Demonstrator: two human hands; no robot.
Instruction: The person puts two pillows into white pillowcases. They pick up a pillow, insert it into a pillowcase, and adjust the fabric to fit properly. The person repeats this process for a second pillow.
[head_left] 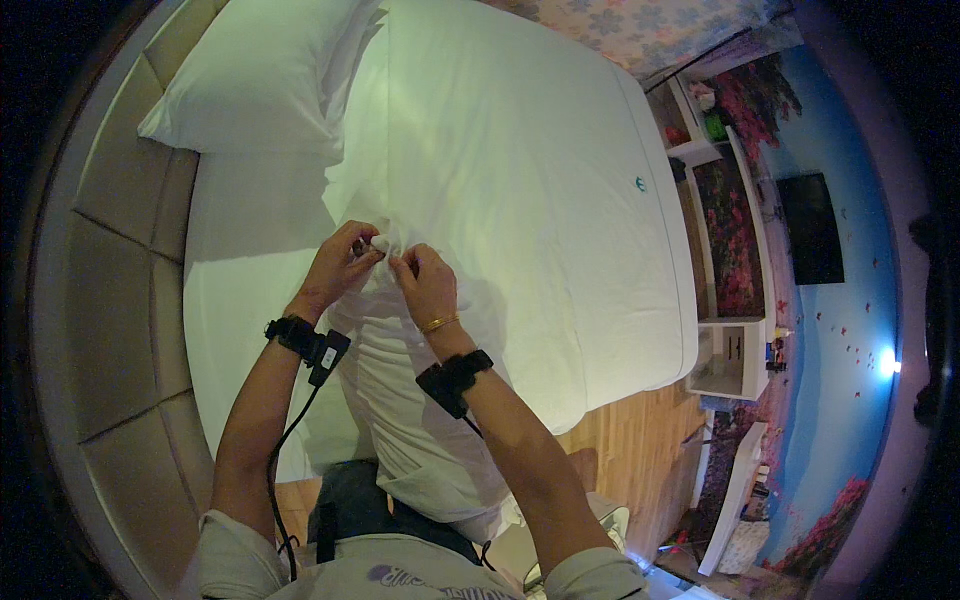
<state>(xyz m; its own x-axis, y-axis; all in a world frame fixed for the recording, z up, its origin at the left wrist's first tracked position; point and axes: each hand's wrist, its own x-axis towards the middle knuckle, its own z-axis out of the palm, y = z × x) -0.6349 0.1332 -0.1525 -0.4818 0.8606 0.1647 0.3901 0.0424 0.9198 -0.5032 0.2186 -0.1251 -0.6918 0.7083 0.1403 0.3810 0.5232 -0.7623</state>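
Over one bed (530,200), left hand (338,265) and right hand (430,288) pinch one white cloth (385,375).

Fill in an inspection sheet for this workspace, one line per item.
Surface: white-sheeted rectangular bed
Job's things: wrinkled white cloth bundle, reaching toward the picture's lower edge
Clutter: plump white fabric pillow, upper left of the bed
Grippers: left hand and right hand, fingers pinching the bundle's upper end
Cables: thin black cable below the black left-wrist band
Surroundings: beige padded headboard, left; flat black screen on blue floral wall, right
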